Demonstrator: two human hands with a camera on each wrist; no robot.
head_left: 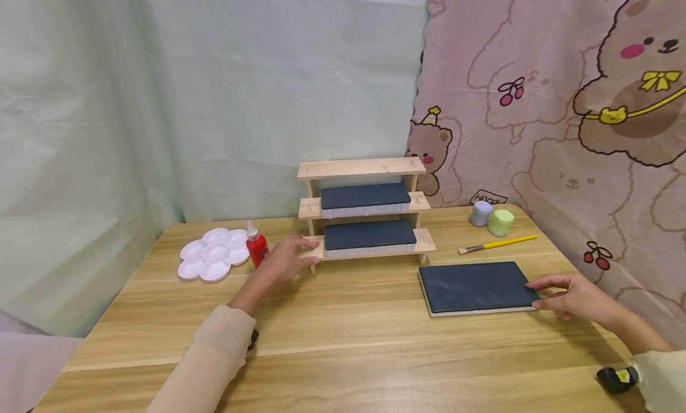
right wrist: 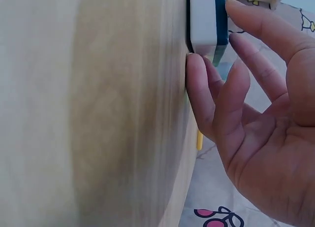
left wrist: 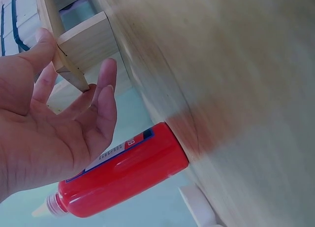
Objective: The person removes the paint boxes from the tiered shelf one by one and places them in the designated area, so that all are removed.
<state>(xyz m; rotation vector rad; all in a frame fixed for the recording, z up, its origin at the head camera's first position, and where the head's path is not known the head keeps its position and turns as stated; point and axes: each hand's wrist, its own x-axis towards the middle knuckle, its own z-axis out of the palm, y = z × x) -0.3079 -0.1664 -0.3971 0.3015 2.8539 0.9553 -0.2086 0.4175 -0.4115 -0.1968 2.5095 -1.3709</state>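
A three-tier wooden step shelf (head_left: 361,168) stands at the back of the table. My left hand (head_left: 286,258) grips the left end of its lowest board, thumb on one face and fingers around the other in the left wrist view. Beside that hand, a red squeeze bottle (left wrist: 128,173) stands upright. My right hand (head_left: 570,297) holds the right end of a flat box (head_left: 477,287) with a dark blue top and pale sides, lying on the table. In the right wrist view, the thumb and fingertips (right wrist: 197,72) meet its end. Similar dark-topped boxes (head_left: 370,234) lie on the two lower tiers.
A white flower-shaped palette (head_left: 216,252) lies at the left, near the bottle. At the back right are a lavender jar (head_left: 480,213), a green jar (head_left: 501,222) and a yellow-handled brush (head_left: 498,244). Curtains hang behind the table (head_left: 348,341).
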